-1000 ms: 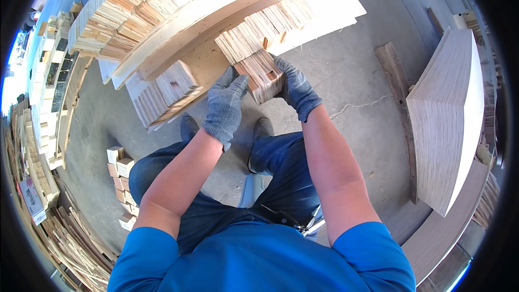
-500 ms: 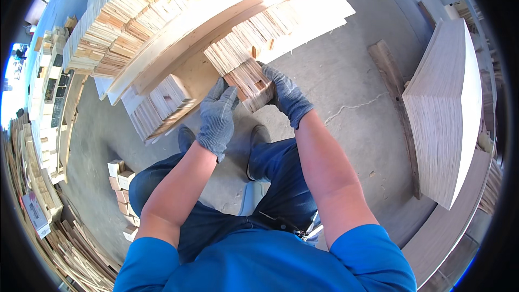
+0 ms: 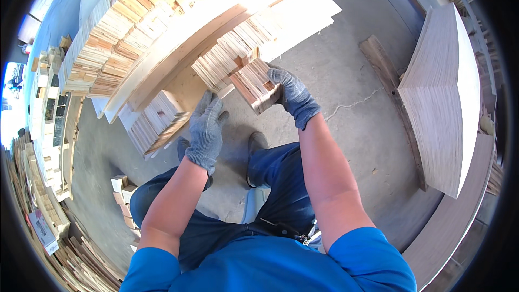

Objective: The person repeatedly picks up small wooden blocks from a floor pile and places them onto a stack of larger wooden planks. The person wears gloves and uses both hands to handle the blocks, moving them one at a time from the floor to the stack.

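Note:
A bundle of short thin wood pieces (image 3: 253, 82) is gripped at its right end by my right hand (image 3: 296, 96), in a grey knit glove. The bundle is tilted and held just off the near end of a row of similar upright pieces (image 3: 224, 54). My left hand (image 3: 206, 132), gloved alike, has its fingers stretched out and holds nothing. Its fingertips are beside the near end of that row, at the edge of a wooden board (image 3: 185, 87). Left of this hand, another group of thin wood pieces (image 3: 153, 121) stands on the board.
A big pile of stacked wood blocks (image 3: 111, 38) rises behind long planks (image 3: 162, 62). At the right stand a tall stack of pale sheets (image 3: 432, 113) and a timber beam (image 3: 386, 73). Small blocks (image 3: 124, 194) lie by my left knee; long strips (image 3: 81, 262) fill the lower left.
My right hand has drawn the bundle away from the row, slightly toward me. My left hand has come off the bundle and moved left and down, its fingers straightening.

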{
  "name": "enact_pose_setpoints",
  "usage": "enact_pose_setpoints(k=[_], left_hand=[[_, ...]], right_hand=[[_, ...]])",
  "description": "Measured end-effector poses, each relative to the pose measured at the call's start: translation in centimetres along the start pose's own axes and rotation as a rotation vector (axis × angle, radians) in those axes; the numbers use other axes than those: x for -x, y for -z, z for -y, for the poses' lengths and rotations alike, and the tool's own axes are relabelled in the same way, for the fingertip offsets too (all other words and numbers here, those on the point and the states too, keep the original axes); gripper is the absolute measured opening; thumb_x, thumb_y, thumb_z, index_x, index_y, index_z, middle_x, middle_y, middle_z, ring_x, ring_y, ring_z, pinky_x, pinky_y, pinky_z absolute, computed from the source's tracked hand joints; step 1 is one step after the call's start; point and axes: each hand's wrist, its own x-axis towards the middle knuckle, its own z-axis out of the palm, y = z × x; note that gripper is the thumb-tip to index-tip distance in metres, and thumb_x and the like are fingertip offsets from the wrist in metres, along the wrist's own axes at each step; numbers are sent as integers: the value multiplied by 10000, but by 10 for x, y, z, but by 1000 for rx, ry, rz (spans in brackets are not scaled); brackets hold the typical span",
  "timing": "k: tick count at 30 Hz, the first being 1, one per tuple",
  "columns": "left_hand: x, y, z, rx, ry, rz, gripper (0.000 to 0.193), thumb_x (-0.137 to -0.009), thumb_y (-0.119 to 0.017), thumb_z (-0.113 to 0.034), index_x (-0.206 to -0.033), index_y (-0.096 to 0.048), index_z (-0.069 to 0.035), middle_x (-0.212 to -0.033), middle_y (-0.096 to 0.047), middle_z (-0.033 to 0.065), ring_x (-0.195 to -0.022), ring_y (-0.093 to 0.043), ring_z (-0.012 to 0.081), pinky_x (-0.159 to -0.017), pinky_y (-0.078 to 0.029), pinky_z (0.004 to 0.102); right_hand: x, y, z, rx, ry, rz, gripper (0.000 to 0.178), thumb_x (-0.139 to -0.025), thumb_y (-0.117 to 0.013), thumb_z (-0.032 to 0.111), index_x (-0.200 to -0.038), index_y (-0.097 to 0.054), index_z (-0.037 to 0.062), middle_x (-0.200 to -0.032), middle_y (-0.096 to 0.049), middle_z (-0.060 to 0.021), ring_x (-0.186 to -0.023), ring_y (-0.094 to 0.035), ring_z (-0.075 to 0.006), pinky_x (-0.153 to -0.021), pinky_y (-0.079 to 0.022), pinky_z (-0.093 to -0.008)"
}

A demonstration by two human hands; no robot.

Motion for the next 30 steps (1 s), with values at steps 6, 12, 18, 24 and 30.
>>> enact_pose_setpoints(k=[6, 12, 18, 24, 30], left_hand=[[-3, 14, -8, -600, -376, -20, 691, -893, -769, -146, -1470, -428, 20, -1399, -517, 183, -1239, -557, 275, -1054, -474, 377], [-18, -25, -69, -1312, -1014, 114, 916, -775, -855, -213, -1501, -352, 33, -1459, -441, 295, -1374, -455, 398, -1142, -410, 465], [-95, -49, -83, -1521, -824, 191, 966, -847, -784, -455, -1525, -309, 42, -1488, -410, 336, -1425, -384, 458, -1186, -349, 495], [-146, -56, -69, -1555, -750, 93, 633, -1017, -563, -407, -1471, -448, 19, -1454, -524, 265, -1364, -501, 386, -1143, -395, 436], [-149, -64, -64, -1570, -622, 90, 546, -1037, -469, -433, -1422, -518, -49, -1387, -601, 206, -1287, -568, 379, -1092, -432, 473]], right_hand=[[-6, 16, 6, 142, -64, -117, 720, -900, -688, 461, -1467, -525, 50, -1258, -653, -199, -1094, -661, -308, -899, -575, -449], [-6, 19, 12, 104, -80, -97, 704, -893, -693, 455, -1448, -547, 48, -1229, -667, -184, -1052, -669, -278, -853, -578, -419], [-11, 18, 8, 95, -83, -145, 700, -871, -714, 482, -1404, -593, 44, -1200, -673, -177, -1008, -663, -265, -862, -563, -403], [-29, 33, -4, 78, -103, -172, 666, -854, -730, 520, -1356, -650, 91, -1202, -676, -166, -1028, -655, -277, -906, -543, -411], [-33, 33, -5, 117, -100, -139, 659, -838, -743, 512, -1353, -659, 110, -1237, -672, -154, -1063, -646, -281, -913, -539, -413]])
